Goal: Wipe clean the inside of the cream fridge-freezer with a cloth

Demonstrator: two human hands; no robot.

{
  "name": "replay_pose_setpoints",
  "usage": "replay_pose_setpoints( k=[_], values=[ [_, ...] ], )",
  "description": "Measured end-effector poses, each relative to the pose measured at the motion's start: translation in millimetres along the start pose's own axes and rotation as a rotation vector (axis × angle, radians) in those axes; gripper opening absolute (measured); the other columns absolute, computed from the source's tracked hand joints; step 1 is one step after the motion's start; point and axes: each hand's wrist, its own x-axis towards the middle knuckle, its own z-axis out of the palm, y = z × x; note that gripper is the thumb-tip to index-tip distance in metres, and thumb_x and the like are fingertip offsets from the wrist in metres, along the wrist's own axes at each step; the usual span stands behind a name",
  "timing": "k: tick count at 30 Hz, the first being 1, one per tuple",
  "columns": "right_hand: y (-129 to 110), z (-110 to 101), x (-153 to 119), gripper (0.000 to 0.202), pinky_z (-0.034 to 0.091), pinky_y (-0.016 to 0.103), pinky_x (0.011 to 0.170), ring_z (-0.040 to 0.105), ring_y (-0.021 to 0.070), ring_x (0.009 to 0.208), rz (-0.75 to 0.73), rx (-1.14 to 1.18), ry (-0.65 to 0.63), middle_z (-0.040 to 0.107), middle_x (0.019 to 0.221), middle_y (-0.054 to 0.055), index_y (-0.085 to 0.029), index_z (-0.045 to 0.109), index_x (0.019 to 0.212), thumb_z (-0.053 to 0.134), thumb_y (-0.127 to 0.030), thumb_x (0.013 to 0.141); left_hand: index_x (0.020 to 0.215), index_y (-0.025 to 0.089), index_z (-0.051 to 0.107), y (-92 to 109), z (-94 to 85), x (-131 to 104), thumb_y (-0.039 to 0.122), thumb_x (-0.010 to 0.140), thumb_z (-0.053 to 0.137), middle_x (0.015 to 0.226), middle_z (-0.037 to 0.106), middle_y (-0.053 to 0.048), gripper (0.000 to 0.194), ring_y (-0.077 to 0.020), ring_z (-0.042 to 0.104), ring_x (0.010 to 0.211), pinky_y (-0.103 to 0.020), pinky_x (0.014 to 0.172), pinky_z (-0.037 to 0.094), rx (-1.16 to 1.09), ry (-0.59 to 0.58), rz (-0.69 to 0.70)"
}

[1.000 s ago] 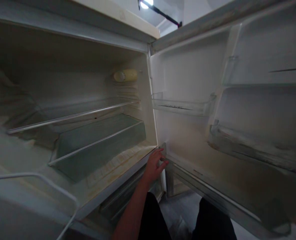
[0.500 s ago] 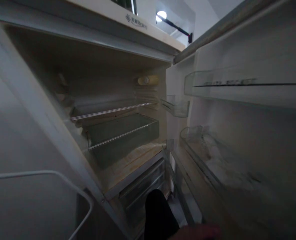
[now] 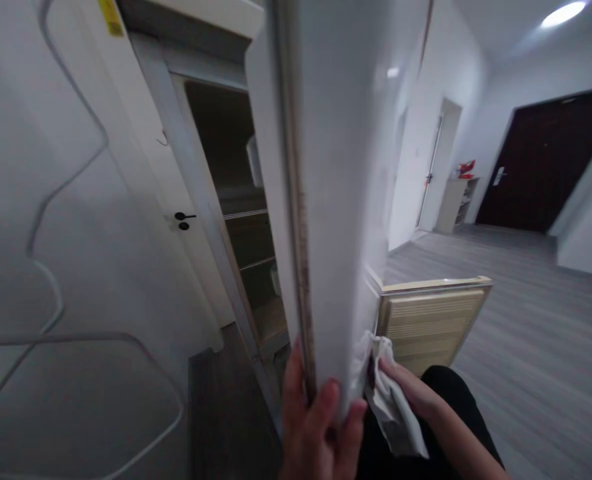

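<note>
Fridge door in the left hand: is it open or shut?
Open: the fridge door stands away from the cabinet, showing the dark interior through the gap; the left hand grips its edge.

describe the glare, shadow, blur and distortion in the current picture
Head view: the oval white ceiling light is blown out; head view: a small bright reflection marks the glossy white fridge door, which looks soft; head view: the dark fridge interior hides detail; head view: the dark brown door leans, suggesting wide-angle distortion.
</note>
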Motion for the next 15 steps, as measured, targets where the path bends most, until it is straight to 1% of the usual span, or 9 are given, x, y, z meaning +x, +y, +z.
replay_pose_setpoints(
  k=[1,3,5,7,9,11,13,15],
  values=[
    [5.2,6.5,2.6,0.057,0.055,0.03,0.073,0.069,0.0196,0.078,0.041,-0.023,-0.063,0.076,0.092,0.012,-0.014,0.08,0.095,0.086,-0.066,0.073,0.161,0.04,0.026,-14.1,-3.3,5.3,0.021,0.088,0.073,0.17,0.029,-0.013,0.089,-0.0395,0.042,0.15,-0.058,0.111,0.052,0.025,0.081,-0.038],
    [14.4,23.5,8.6,0.068,0.053,0.025,0.072,0.066,0.0156,0.073,0.098,-0.04,-0.177,0.074,0.085,0.008,-0.012,0.079,0.092,0.077,-0.078,0.075,0.16,0.028,0.031,-43.1,-7.7,14.5,0.029,0.09,0.073,0.163,0.039,-0.019,0.081,-0.0377,0.044,0.149,-0.056,0.117,0.046,0.045,0.162,-0.153],
    [23.0,38.2,14.2,0.073,0.054,0.025,0.075,0.067,0.0152,0.074,0.151,-0.004,-0.211,0.074,0.084,0.007,-0.012,0.077,0.093,0.073,-0.082,0.075,0.161,0.023,0.029,-71.0,-10.9,21.7,0.036,0.092,0.072,0.162,0.039,-0.021,0.083,-0.0359,0.04,0.151,-0.054,0.123,0.038,0.035,0.214,-0.287],
    [31.2,43.1,18.0,0.075,0.055,0.026,0.079,0.069,0.017,0.077,0.23,0.036,-0.194,0.075,0.086,0.008,-0.012,0.077,0.094,0.076,-0.084,0.07,0.163,0.02,0.024,-96.8,-13.5,27.6,0.04,0.09,0.075,0.166,0.033,-0.022,0.092,-0.035,0.035,0.154,-0.053,0.127,0.029,0.03,0.262,-0.351],
    [38.9,36.8,20.2,0.076,0.055,0.027,0.081,0.071,0.0191,0.081,0.295,0.043,-0.167,0.077,0.09,0.011,-0.012,0.077,0.095,0.078,-0.083,0.068,0.164,0.019,0.021,-120.0,-15.7,33.3,0.044,0.084,0.08,0.17,0.025,-0.022,0.102,-0.0349,0.029,0.157,-0.052,0.13,0.022,0.035,0.282,-0.36],
    [45.5,23.8,21.4,0.076,0.056,0.028,0.084,0.073,0.0213,0.084,0.335,0.052,-0.136,0.078,0.094,0.013,-0.011,0.077,0.097,0.078,-0.082,0.069,0.164,0.019,0.018,-140.4,-17.4,39.6,0.047,0.08,0.082,0.172,0.019,-0.02,0.11,-0.0352,0.023,0.159,-0.052,0.131,0.018,0.043,0.285,-0.36],
    [50.5,9.7,22.6,0.073,0.057,0.031,0.089,0.075,0.0235,0.089,0.361,0.093,-0.094,0.078,0.099,0.014,-0.011,0.077,0.098,0.079,-0.079,0.071,0.165,0.019,0.016,-157.0,-18.7,46.5,0.049,0.078,0.083,0.173,0.016,-0.02,0.114,-0.0356,0.017,0.161,-0.053,0.131,0.015,0.065,0.292,-0.355],
    [54.2,-2.1,24.1,0.068,0.058,0.033,0.094,0.076,0.0252,0.094,0.366,0.154,-0.056,0.079,0.104,0.015,-0.012,0.077,0.101,0.079,-0.075,0.075,0.166,0.016,0.014,-169.2,-19.8,53.1,0.049,0.079,0.081,0.173,0.013,-0.021,0.115,-0.0356,0.012,0.162,-0.054,0.132,0.013,0.127,0.3,-0.332]
  ],
)
